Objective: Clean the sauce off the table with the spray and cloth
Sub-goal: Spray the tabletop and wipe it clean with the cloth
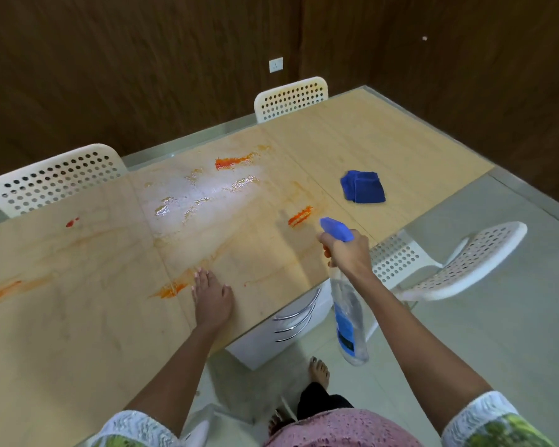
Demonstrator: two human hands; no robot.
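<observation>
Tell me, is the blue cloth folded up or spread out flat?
Folded. The blue cloth lies on the table as a small thick bundle with layered edges showing, and neither hand touches it.

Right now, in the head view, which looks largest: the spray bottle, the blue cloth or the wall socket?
1. spray bottle, though it is nearest the camera
2. blue cloth
3. wall socket, farthest away

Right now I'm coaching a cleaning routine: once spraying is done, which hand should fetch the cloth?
Probably the left hand: it lies flat and free on the table. The right hand grips the spray bottle, though the cloth lies on its side.
</observation>
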